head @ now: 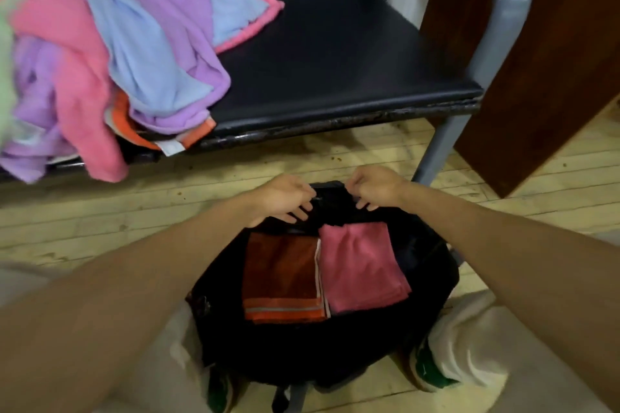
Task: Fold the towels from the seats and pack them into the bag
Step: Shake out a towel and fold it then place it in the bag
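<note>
Right, the black bag point(322, 342) sits open on the floor between the person's feet, with a folded orange towel point(281, 278) and a folded pink towel point(362, 268) side by side inside. Left hand point(285, 198) and right hand point(375, 188) both pinch the bag's far rim, holding the mouth open, I'd say. Packing's barely begun: a tangled heap of towels point(110, 54) waits on the black seat point(335, 70). Next up, probably letting go and reaching left for another.
</note>
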A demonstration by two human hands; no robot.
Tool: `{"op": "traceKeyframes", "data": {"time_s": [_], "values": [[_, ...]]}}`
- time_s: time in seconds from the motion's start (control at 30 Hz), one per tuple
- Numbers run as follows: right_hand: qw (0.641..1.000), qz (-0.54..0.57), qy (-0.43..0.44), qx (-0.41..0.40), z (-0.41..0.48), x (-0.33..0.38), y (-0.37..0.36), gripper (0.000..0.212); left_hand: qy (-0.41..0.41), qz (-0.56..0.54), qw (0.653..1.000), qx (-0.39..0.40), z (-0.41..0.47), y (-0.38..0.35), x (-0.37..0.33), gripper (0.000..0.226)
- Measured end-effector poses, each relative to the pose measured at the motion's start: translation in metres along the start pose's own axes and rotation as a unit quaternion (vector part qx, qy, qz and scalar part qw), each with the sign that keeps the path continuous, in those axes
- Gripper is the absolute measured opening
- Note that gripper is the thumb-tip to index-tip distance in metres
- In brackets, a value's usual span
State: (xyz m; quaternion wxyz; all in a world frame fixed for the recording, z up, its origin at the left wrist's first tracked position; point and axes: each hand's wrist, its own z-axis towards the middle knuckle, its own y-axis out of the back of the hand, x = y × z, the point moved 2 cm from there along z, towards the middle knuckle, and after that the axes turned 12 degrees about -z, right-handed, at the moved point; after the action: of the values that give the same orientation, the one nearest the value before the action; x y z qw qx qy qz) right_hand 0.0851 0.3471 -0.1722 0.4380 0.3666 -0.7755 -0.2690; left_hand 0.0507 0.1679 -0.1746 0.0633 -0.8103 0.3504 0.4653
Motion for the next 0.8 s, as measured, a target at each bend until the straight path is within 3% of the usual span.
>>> {"op": "traceKeyframes", "data": {"time_s": [0.2,0.4,0.5,0.7,0.8], "values": [[0.974,0.184,0.124,-0.034,-0.03,0.105,0.036,0.014,-0.11,0.008,0.993,-0.052,-0.065,0.076,-0.045,0.025],[0.955,0.217,0.193,-0.058,-0.016,0.188,0.042,0.02,-0.228,-0.047,0.955,-0.185,-0.099,0.153,-0.048,0.039],[0.949,0.222,0.213,-0.068,0.002,0.215,0.03,0.021,-0.245,-0.003,0.941,-0.235,-0.107,0.18,-0.038,0.029],[0.938,0.213,0.222,-0.159,0.046,0.257,0.019,0.018,-0.239,-0.104,0.908,-0.327,-0.113,0.214,-0.02,0.022],[0.955,0.145,0.207,-0.157,0.062,0.272,0.013,0.042,-0.229,-0.143,0.895,-0.355,-0.111,0.222,-0.016,0.023]]}}
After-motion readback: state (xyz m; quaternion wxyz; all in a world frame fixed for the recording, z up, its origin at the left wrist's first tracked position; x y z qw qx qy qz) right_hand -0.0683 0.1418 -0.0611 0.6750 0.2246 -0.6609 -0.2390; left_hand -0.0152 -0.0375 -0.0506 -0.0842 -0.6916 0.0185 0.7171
